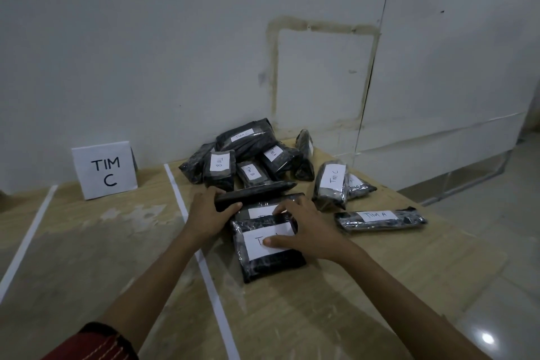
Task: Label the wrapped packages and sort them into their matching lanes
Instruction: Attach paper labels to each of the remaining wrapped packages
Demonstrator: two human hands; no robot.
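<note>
Several black wrapped packages with white labels lie in a heap (248,152) at the back of the wooden table (321,301). My left hand (209,209) grips the left end of a flat black package (257,193) tilted on the pile's front. My right hand (304,231) rests flat on the label of a large black package (268,260) nearest me, thumb on the label, fingers touching a second labelled package (257,210) behind it. Its writing is partly hidden by my hand.
A folded white sign reading TIM C (105,169) stands at the back of the left lane. White tape strips (204,257) (26,240) mark lanes. Packages labelled TIM C (331,184) and TIM A (380,218) lie to the right. The table's right edge drops to a tiled floor.
</note>
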